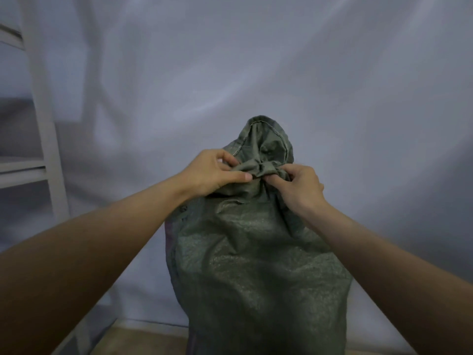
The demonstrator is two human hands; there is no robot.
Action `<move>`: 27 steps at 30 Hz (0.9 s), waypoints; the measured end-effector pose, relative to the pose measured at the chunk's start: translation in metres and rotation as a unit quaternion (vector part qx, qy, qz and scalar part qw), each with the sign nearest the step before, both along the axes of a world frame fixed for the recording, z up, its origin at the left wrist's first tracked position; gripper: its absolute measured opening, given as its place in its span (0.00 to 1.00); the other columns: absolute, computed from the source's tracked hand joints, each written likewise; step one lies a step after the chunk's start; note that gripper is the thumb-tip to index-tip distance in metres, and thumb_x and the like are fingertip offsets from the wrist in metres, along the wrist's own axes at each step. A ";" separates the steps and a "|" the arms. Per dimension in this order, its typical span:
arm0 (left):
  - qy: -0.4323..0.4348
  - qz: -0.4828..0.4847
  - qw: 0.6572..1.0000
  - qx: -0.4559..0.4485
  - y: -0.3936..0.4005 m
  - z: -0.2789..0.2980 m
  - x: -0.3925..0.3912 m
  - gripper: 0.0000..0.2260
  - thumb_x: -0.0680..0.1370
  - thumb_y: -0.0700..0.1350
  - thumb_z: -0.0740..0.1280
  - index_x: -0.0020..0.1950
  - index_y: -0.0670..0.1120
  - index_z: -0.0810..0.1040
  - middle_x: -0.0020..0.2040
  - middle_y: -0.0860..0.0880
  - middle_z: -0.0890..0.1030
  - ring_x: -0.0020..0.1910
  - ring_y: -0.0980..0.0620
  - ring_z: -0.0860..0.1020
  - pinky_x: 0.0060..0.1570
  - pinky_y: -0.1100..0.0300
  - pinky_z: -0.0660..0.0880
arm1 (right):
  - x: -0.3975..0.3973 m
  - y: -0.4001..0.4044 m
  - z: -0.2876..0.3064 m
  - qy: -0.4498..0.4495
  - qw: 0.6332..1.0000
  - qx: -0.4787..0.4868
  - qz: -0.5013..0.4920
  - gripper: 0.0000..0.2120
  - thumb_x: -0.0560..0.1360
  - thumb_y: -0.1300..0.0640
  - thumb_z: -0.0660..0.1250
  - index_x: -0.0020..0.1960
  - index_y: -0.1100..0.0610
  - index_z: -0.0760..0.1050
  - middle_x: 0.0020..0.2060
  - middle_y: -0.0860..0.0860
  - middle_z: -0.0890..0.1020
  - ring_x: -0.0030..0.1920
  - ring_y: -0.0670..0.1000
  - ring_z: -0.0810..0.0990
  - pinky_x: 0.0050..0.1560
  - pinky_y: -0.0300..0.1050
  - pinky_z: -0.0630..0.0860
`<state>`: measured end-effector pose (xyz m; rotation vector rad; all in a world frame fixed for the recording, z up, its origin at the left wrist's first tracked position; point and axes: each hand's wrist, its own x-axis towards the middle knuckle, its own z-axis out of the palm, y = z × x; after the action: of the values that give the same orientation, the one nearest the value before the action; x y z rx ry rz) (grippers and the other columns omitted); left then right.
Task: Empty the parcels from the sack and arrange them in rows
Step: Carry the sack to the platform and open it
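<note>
At frame centre, the left hand (212,172) and right hand (298,187) both pinch the knot (258,169) tying the green sack (256,265) closed.

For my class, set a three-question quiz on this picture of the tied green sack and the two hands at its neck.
1. True or false: the sack is already open and parcels lie in rows.
2. What do the left hand and right hand pinch?
A. a parcel
B. the knot at the sack's neck
C. the white shelf
3. Fill in: behind the sack hangs a pale ____.

Key: 1 false; 2 B; 3 cloth.
</note>
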<state>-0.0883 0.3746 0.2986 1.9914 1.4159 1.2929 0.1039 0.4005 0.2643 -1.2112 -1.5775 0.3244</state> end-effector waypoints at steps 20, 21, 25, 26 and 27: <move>-0.139 0.109 0.970 -0.168 0.027 -0.043 0.007 0.25 0.75 0.48 0.74 0.67 0.38 0.76 0.62 0.41 0.80 0.46 0.50 0.77 0.49 0.61 0.73 | 0.077 -0.007 -0.037 0.081 0.953 -0.252 -0.150 0.42 0.63 0.47 0.82 0.65 0.63 0.63 0.57 0.59 0.76 0.53 0.60 0.77 0.50 0.55 0.77; -0.130 0.108 0.972 -0.162 0.028 -0.044 0.011 0.23 0.74 0.47 0.75 0.66 0.37 0.78 0.61 0.41 0.80 0.44 0.51 0.77 0.49 0.62 0.72 | 0.082 -0.005 -0.040 0.045 0.947 -0.264 -0.178 0.47 0.59 0.40 0.82 0.66 0.62 0.64 0.59 0.59 0.75 0.56 0.62 0.76 0.54 0.57 0.77; -0.104 0.106 0.977 -0.151 0.028 -0.041 0.022 0.15 0.73 0.44 0.76 0.57 0.39 0.82 0.53 0.43 0.81 0.39 0.54 0.75 0.48 0.62 0.72 | 0.115 0.007 -0.055 -0.058 0.914 -0.323 -0.240 0.60 0.34 0.16 0.66 0.51 0.59 0.74 0.52 0.57 0.79 0.53 0.62 0.79 0.57 0.58 0.77; -0.100 0.108 0.977 -0.155 0.028 -0.040 0.022 0.15 0.73 0.44 0.76 0.56 0.39 0.82 0.51 0.44 0.80 0.39 0.55 0.75 0.45 0.62 0.72 | 0.117 0.000 -0.053 -0.045 0.918 -0.329 -0.219 0.57 0.35 0.16 0.67 0.47 0.59 0.74 0.50 0.55 0.79 0.50 0.61 0.79 0.56 0.56 0.77; -0.098 0.110 0.977 -0.155 0.028 -0.039 0.023 0.15 0.72 0.44 0.77 0.55 0.38 0.83 0.49 0.45 0.80 0.40 0.55 0.76 0.43 0.62 0.72 | 0.117 -0.010 -0.050 -0.024 0.924 -0.332 -0.188 0.51 0.43 0.20 0.72 0.46 0.61 0.73 0.49 0.55 0.79 0.49 0.60 0.78 0.54 0.53 0.78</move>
<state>-0.0655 0.4026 0.2600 1.4993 1.6579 1.2282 0.2211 0.3908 0.2142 -2.0210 -1.2627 0.6074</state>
